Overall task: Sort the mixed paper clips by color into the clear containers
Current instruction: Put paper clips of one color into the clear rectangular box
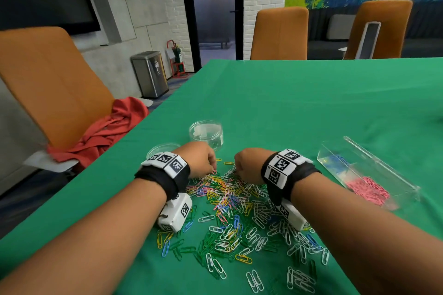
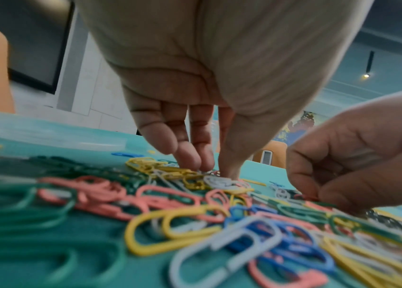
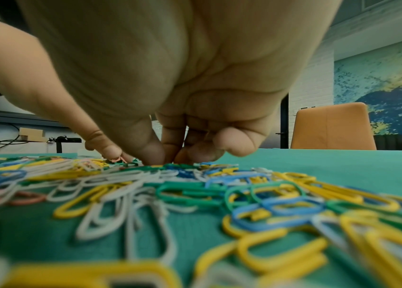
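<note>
A spread of mixed paper clips (image 1: 235, 211) in white, green, yellow, blue and pink lies on the green cloth. My left hand (image 1: 213, 169) reaches down at the pile's far edge, thumb and fingertips (image 2: 204, 165) meeting on a pink clip (image 3: 118, 159). Just right of it my right hand (image 1: 236, 171) is curled, thumb and forefinger pinching a clip in the pile (image 3: 167, 160); its colour is mostly hidden. A clear rectangular box (image 1: 407, 189) at the right holds pink clips (image 1: 366, 189), with blue ones at its far end. Behind the hands stands an empty clear round jar (image 1: 206, 134).
The jar's lid (image 1: 163, 148) lies flat left of my left wrist. The green-covered table (image 1: 299, 103) stretches far ahead. An orange chair (image 1: 48, 84) with a red cloth (image 1: 107, 132) stands at the left edge; more chairs (image 1: 279, 33) stand at the far side.
</note>
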Tool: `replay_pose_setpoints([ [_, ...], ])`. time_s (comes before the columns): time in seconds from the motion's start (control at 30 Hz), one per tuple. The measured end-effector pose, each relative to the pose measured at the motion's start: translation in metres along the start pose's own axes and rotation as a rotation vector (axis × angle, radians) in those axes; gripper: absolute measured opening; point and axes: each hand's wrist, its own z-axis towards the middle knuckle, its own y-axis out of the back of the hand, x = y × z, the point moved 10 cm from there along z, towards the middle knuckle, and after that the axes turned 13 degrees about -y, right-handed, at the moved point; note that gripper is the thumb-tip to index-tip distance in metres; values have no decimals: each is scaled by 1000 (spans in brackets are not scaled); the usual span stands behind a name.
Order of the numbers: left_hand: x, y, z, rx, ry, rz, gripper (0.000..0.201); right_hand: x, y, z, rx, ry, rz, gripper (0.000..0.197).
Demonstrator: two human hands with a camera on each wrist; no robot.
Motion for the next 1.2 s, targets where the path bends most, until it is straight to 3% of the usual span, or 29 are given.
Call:
replay_pose_setpoints([
  [0.13,6,1,-3,-16,3,-21,9,-7,13,-4,-52,0,98,19],
  [0.23,12,12,-7,-115,2,-74,12,-16,39,-9,-171,24,260,3],
  [0.3,12,18,-7,-180,-9,-179,9,-30,46,-12,-171,24,403,11],
  [0.4,21,8,-10,-192,21,-601,9,-42,36,-7,33,10,825,28],
  [0.5,27,-5,-18,-222,101,-1046,14,-50,19,-5,227,-89,1317,28],
  [0.57,28,-12,-23,-221,149,-1225,19,-45,5,-6,365,-118,1479,30],
  [0.67,27,-21,-29,-208,219,-1477,27,-35,-5,-8,507,-95,1497,28],
  [0.77,23,-25,-35,-217,286,-1582,23,-34,-1,-1,386,-103,1179,16],
  [0.87,20,-24,-29,-173,240,-1307,9,-20,13,1,134,-41,405,7],
  [0.93,7,-9,-22,-101,58,-807,7,-6,11,0,72,2,163,13],
  [1.03,-29,-3,-17,77,-177,-135,14,-3,7,0,32,-3,129,17],
  [1.1,-40,-3,-16,144,-212,36,20,-8,8,1,22,-14,151,16],
  [1.2,-36,8,-13,109,-174,152,23,-13,8,2,17,-15,166,14],
])
